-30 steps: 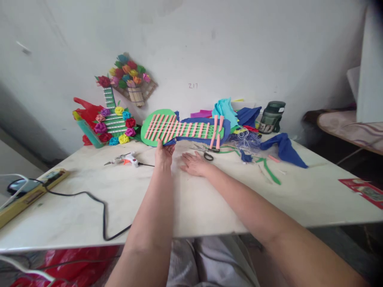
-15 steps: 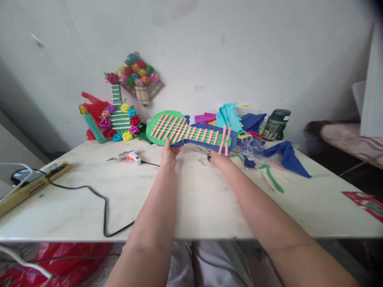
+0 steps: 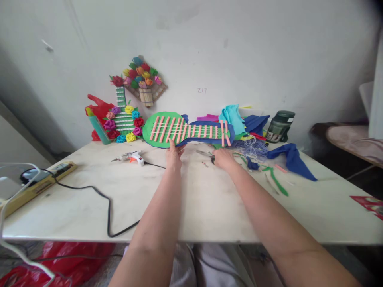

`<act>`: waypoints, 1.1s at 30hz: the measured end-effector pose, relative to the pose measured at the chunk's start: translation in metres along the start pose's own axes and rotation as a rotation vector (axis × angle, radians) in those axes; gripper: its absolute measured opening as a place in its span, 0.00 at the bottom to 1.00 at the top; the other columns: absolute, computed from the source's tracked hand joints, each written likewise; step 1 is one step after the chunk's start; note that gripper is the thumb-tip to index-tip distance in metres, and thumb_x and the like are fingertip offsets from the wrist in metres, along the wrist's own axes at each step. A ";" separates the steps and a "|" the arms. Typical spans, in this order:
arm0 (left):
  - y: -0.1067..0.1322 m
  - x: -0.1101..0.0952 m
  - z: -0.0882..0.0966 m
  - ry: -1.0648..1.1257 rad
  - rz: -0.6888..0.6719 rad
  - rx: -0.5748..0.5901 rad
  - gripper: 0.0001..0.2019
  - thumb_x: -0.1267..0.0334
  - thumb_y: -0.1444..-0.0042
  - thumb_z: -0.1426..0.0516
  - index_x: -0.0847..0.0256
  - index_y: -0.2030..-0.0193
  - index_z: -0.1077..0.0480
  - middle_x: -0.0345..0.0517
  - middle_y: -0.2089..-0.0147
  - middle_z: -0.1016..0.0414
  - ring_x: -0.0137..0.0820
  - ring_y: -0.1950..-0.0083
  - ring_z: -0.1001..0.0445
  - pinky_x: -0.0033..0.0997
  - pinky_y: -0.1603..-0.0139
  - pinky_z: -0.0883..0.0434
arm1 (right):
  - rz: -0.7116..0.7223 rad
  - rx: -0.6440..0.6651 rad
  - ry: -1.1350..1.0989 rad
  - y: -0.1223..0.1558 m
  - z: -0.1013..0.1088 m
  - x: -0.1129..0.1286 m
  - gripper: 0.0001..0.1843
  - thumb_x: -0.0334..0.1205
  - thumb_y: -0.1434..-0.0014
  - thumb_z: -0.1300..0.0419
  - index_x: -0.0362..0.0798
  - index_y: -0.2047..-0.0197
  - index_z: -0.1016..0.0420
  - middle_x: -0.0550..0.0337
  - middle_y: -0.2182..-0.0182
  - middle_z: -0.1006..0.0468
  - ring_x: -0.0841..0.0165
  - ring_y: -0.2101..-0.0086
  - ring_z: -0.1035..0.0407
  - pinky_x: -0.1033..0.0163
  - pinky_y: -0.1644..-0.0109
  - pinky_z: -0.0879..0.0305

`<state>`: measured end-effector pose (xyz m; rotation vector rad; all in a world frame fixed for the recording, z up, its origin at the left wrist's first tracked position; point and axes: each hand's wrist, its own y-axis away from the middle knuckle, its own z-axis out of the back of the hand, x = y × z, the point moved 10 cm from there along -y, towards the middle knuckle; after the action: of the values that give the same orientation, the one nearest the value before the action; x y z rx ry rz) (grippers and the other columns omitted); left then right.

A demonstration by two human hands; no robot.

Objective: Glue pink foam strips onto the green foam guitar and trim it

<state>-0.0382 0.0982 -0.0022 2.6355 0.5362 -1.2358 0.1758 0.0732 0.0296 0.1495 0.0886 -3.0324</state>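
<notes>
My left hand [image 3: 174, 154] grips the lower edge of a paper craft lute [image 3: 169, 128], thumb in front. The lute has a green face, pink rolled strips across it, white strings and a blue backing, and it is held tilted up above the table with its neck to the right. Under the neck's right end, my right hand [image 3: 224, 158] is closed at the black handle of a pair of scissors [image 3: 203, 153], whose blades point left. My right fingers are partly hidden. A white glue gun [image 3: 136, 158] lies left of my left hand.
Finished flower crafts [image 3: 124, 121] lean on the wall, beside a teal bottle [image 3: 99, 128]. At right are crepe paper [image 3: 232, 119], tangled string [image 3: 249, 148], green scraps [image 3: 279, 182] and a dark green bottle [image 3: 280, 126]. A black cord [image 3: 109, 207] runs from a power strip [image 3: 38, 184].
The lute has shifted slightly left and its neck end has risen clear of my right hand. My right hand now shows in front at the scissors. The view has turned slightly.
</notes>
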 end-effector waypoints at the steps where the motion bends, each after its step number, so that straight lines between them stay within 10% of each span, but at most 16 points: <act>1: 0.001 -0.001 0.001 0.001 0.002 -0.018 0.23 0.43 0.46 0.45 0.64 0.58 0.26 0.54 0.61 0.21 0.35 0.61 0.21 0.24 0.69 0.32 | -0.001 0.010 -0.007 0.001 0.001 -0.001 0.21 0.31 0.49 0.46 0.44 0.52 0.23 0.42 0.56 0.21 0.54 0.53 0.28 0.58 0.55 0.34; 9: 0.000 -0.005 0.001 0.027 0.029 -0.066 0.23 0.45 0.48 0.41 0.67 0.62 0.27 0.54 0.67 0.22 0.35 0.63 0.21 0.23 0.69 0.30 | -0.026 0.007 -0.227 0.004 0.020 -0.007 0.16 0.40 0.51 0.41 0.51 0.58 0.20 0.51 0.59 0.20 0.57 0.56 0.27 0.60 0.57 0.34; 15: -0.003 -0.008 0.001 0.027 0.028 -0.071 0.21 0.47 0.47 0.42 0.66 0.61 0.27 0.53 0.69 0.22 0.35 0.63 0.20 0.24 0.67 0.29 | 0.085 0.344 -0.729 0.009 -0.011 0.001 0.13 0.40 0.55 0.35 0.45 0.64 0.23 0.59 0.76 0.22 0.69 0.76 0.29 0.69 0.76 0.38; 21: -0.003 -0.009 -0.001 -0.010 0.001 -0.047 0.21 0.46 0.48 0.41 0.65 0.60 0.27 0.53 0.67 0.21 0.35 0.60 0.21 0.24 0.65 0.30 | 0.300 0.405 -1.113 0.017 -0.003 0.010 0.14 0.47 0.51 0.35 0.44 0.70 0.28 0.63 0.81 0.28 0.74 0.82 0.32 0.72 0.84 0.46; 33: 0.005 -0.009 -0.005 0.004 -0.056 -0.057 0.18 0.51 0.45 0.42 0.64 0.56 0.28 0.51 0.63 0.21 0.33 0.61 0.21 0.24 0.64 0.31 | 0.312 0.230 -1.544 0.017 0.008 0.067 0.17 0.51 0.44 0.41 0.43 0.69 0.30 0.65 0.84 0.29 0.75 0.86 0.35 0.72 0.88 0.48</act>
<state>-0.0382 0.0926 0.0079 2.5937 0.6399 -1.2121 0.1102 0.0486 0.0300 -1.8178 -0.3527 -2.0425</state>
